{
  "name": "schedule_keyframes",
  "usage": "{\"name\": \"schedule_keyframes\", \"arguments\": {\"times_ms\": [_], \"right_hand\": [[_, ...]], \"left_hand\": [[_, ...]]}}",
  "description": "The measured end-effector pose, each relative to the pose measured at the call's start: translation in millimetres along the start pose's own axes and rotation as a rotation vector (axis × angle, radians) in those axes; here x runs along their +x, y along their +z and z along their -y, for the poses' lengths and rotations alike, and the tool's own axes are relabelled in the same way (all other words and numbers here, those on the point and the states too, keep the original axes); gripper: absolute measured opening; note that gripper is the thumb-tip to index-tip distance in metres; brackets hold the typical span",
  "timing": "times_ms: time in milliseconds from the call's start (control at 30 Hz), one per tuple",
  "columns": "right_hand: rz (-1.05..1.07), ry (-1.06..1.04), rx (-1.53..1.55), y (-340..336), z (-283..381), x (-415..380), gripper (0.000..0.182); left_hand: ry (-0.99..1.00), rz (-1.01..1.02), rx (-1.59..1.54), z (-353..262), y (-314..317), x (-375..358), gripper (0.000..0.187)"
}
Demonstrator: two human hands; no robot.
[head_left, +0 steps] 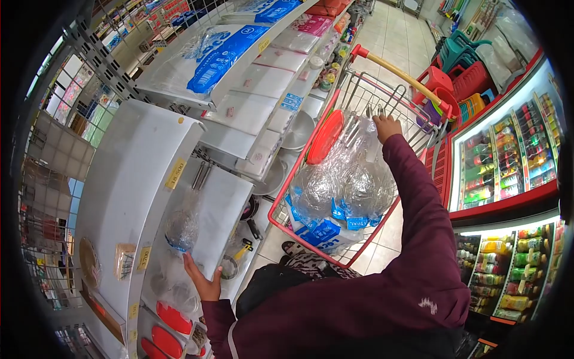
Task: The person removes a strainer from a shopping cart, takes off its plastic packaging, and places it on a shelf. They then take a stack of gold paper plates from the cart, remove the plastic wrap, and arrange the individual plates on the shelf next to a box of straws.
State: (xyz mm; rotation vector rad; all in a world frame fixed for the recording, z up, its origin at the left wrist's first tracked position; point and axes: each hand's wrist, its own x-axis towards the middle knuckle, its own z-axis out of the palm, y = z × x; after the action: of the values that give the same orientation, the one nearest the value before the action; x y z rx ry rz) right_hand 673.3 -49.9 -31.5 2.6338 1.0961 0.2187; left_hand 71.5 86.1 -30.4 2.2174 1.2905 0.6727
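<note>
My left hand [204, 278] is at the shelf on the left, fingers apart, its fingertips by the lower end of a plastic-wrapped wire strainer [182, 228] with metal handles. Over the shopping cart [279, 206], my right hand [387, 128] is at the metal handle ends of wrapped strainers [366, 182]; its fingers are bent, and whether they grip a handle is hard to make out. Beside the strainers in the cart lie a red plastic item [326, 136] and blue-and-clear packages [327, 234].
Shelves [128, 179] with price tags run along the left, holding packs [224, 60], metal bowls [299, 130] and red lids [167, 341]. Lit drink coolers [508, 149] stand on the right. Plastic stools [457, 57] are beyond the cart on the tiled floor [388, 36].
</note>
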Motion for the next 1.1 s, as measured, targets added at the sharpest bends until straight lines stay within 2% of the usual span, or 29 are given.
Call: {"name": "schedule_keyframes", "arguments": {"times_ms": [67,133,167,200,267,333,467,600,667,700,800,1033,1100], "right_hand": [[0.031,0.061,0.083,1.0,6.5,-1.8,0.039],[-0.411,-0.011,0.124,2.4,13.3,-5.2,0.042],[-0.442,-0.133,0.223,-1.9,16.2,-5.5,0.035],[-0.442,-0.135,0.224,-0.5,20.4,-6.3,0.035],[0.092,-0.490,0.345,-1.0,31.6,-13.8,0.025],[0.348,-0.533,0.108,-5.8,43.3,-30.4,0.020],[0.273,-0.655,0.162,-7.5,40.1,-58.9,0.019],[0.212,-0.689,0.234,-13.1,57.5,-91.4,0.025],[0.101,-0.676,0.321,-17.5,63.6,-101.9,0.033],[0.080,-0.674,0.308,-12.2,65.8,-102.3,0.043],[0.123,-0.708,0.188,-27.8,71.6,-99.5,0.044],[0.161,-0.767,0.240,-27.5,65.4,-95.2,0.042],[-0.046,-0.636,0.332,-18.5,65.2,-95.4,0.031]], "left_hand": [[0.006,0.002,-0.007,-8.0,3.9,2.4,0.089],[-0.012,0.008,-0.009,-14.0,7.1,3.2,0.089],[-0.013,0.007,-0.008,-18.2,7.4,4.0,0.089],[-0.033,0.009,-0.028,-23.1,6.5,4.4,0.089],[-0.054,0.012,-0.046,-25.4,6.0,3.9,0.089],[-0.033,0.013,-0.031,-23.6,5.2,3.5,0.089],[-0.029,0.007,-0.015,-26.5,4.4,2.3,0.089],[-0.024,0.017,-0.009,-26.6,10.2,1.6,0.088],[-0.022,0.033,-0.003,-29.9,13.2,2.9,0.088],[-0.013,0.036,-0.002,-32.9,14.6,4.1,0.086],[0.013,0.048,-0.005,-39.3,15.6,8.5,0.084],[0.037,0.044,-0.002,-38.9,13.8,8.9,0.084],[0.051,0.037,-0.009,-39.2,13.2,7.3,0.083]]}}
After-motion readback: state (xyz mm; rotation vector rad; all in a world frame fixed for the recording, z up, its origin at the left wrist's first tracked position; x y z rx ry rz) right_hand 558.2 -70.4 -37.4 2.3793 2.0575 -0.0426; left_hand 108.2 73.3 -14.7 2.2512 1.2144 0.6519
